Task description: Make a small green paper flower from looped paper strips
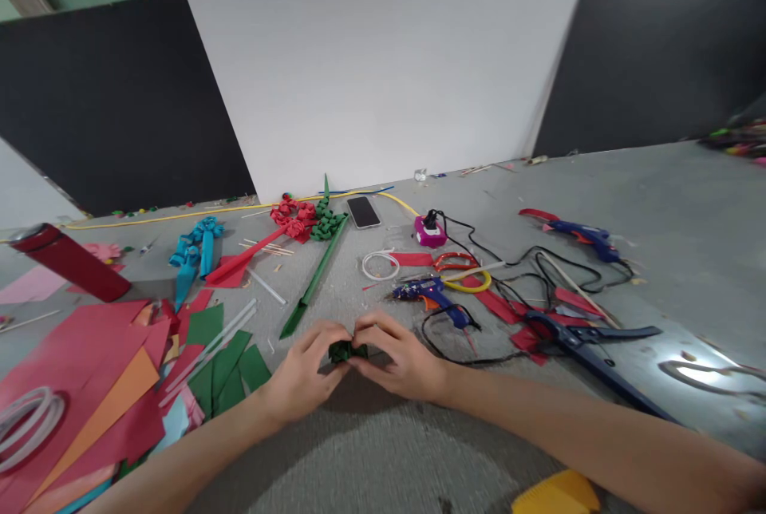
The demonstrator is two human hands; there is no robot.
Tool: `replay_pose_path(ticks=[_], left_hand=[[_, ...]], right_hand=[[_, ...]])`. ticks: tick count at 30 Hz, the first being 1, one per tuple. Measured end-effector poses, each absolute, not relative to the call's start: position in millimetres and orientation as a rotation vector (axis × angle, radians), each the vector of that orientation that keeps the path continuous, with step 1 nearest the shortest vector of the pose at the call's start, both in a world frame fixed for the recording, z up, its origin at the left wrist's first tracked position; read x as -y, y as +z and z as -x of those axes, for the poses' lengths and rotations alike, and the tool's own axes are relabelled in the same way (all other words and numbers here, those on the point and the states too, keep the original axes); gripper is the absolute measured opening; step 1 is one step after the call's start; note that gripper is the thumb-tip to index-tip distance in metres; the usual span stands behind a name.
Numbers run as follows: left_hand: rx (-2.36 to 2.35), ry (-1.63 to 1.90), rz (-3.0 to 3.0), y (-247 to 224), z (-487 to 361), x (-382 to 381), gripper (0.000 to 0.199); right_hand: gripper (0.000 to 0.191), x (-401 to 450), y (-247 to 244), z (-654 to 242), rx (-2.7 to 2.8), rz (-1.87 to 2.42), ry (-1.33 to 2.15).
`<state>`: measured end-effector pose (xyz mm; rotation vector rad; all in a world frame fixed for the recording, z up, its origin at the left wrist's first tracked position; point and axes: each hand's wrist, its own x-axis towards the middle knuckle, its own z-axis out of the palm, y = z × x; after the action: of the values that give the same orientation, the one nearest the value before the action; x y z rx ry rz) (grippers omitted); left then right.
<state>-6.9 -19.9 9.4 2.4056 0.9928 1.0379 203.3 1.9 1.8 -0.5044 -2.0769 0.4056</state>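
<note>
My left hand [311, 370] and my right hand [400, 354] meet at the centre, both closed on a small dark green folded paper piece [340, 351]. Its underside and edges are partly hidden by my fingers. Just beyond my left hand lies a long green paper stem [317, 278], near a cluster of green paper rosettes [327, 223]. Beside it are red paper flowers [294, 219] on a red stem. A blue glue gun [428, 290] rests past my right hand. Green paper pieces [230, 370] lie left of my left forearm.
At left are red paper sheets [89, 346], a red bottle [77, 262] and blue paper flowers [190, 258]. A phone [363, 212] and a magenta power socket [429, 231] lie ahead. Rightward are a second glue gun [583, 236], black cords and a large dark cutter [592, 354].
</note>
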Motion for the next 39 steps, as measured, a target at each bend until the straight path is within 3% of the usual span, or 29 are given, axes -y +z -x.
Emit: replay_pose_path(ticks=[10, 20, 28, 39], left_hand=[[-1.014, 0.944, -2.318, 14, 4, 23, 0.027], [-1.098, 0.941, -2.077, 26, -1, 16, 0.024], [-1.100, 0.888, -1.891, 34, -2, 12, 0.017], [-1.093, 0.938, -1.976, 33, 1, 14, 0.020]], right_hand=[[0.009, 0, 8, -201, 2.075, 0.468, 0.400], [0.004, -4, 12, -201, 1.991, 0.534, 0.624], [0.017, -6, 13, -201, 1.912, 0.706, 0.801], [0.019, -9, 7, -200, 1.823, 0.746, 0.964]])
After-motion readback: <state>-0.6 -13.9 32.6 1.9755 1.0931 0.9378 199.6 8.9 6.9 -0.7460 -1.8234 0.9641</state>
